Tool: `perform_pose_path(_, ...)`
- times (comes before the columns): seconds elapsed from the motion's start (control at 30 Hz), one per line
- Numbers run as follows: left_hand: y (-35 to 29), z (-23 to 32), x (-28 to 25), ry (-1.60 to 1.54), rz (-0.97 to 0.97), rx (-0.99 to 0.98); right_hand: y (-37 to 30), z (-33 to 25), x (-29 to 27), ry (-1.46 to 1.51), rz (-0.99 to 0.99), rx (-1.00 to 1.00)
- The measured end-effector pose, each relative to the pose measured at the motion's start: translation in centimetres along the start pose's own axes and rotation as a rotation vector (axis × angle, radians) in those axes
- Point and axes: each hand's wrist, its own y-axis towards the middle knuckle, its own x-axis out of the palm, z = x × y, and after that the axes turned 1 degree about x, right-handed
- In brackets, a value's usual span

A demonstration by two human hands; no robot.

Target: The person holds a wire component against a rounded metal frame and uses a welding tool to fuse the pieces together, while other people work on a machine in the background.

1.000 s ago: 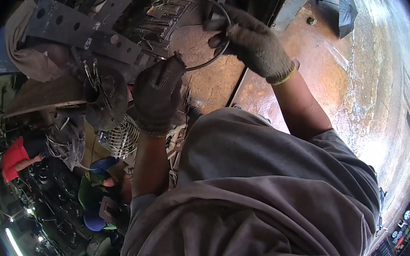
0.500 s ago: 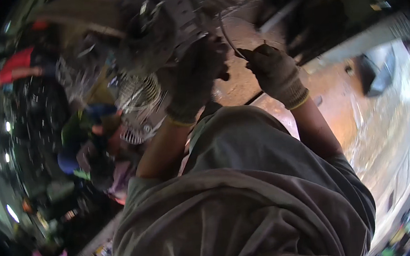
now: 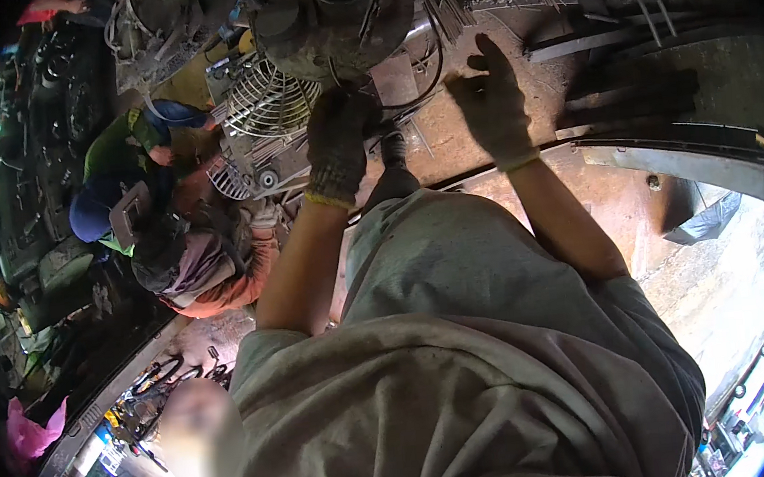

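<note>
Both my hands wear light knitted work gloves with yellow cuffs. My left hand is in shadow in front of a wide dark metal pot, its fingers curled. A dark cable arcs down past the pot's right side and ends at those fingers, which seem closed round it; the exact grip is hidden. To the right, my right hand is raised over the rusty brown surface with thumb and fingers apart and nothing in it. Thin rods stick up out of the pot.
A round wire guard lies left of the pot. Two people crouch at the left, one in dark green, one with an orange sleeve. Metal bars lie at the right. A grey sheet-like piece is farther right.
My right hand has let go of the cable and opened, moving slightly up and left. The cable now curves over to my left hand. The whole view has shifted and sharpened.
</note>
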Motion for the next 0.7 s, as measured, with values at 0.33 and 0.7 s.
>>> perform_pose_path(0.33,7.0,4.4,0.3,0.144,0.042,-0.21,7.9,1.6,3.6,0.76,-0.473,0.623)
perform_pose_path(0.7,11.4,5.1,-2.6,1.785,-0.226,0.767,12.9,0.7,7.6,0.34,-0.372,0.471)
